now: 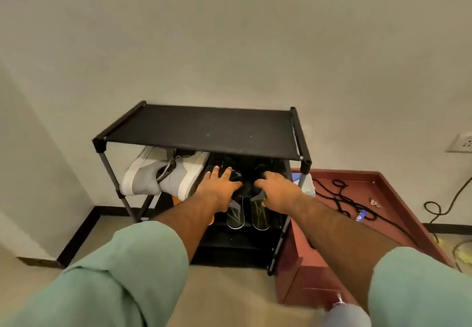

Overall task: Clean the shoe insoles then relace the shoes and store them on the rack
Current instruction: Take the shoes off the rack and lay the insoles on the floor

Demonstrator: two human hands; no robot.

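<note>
Here, notes in order of bulk.

Wall: plain cream-painted wall (229,46) behind everything; a white socket plate (459,143) sits low on it at far right.

Floor: beige floor (229,296) with a dark skirting strip (76,234) along the wall base at left.

Rack: black fabric-shelved shoe rack with grey metal posts (204,130), standing against the wall; top shelf bare of shoes.

Cabinet: low reddish-brown wooden unit (319,275) just beside the rack on its right; a tangle of black cord (339,199) and a small blue item (360,216) lie on its top.

Arms: both forearms reach forward under the top shelf, pale green sleeves (115,275) pushed up near the elbows.

Grey shoes: pair of grey-and-white sneakers (163,178) on the second shelf, left side, tipped on their sides with soles facing out.

Black shoes: pair of black shoes (245,186) on the second shelf, right side, beside the grey pair; details are lost in shadow.

Lower pair: two dark shoes with pale-edged soles (247,215) on the shelf below, side by side.

Left hand: left hand (221,182) lies on the nearer black shoe, fingers spread and fairly straight, resting rather than clasping.

Right hand: right hand (277,187) is curled over the other black shoe; whether it actually grasps it, I cannot tell.
</note>
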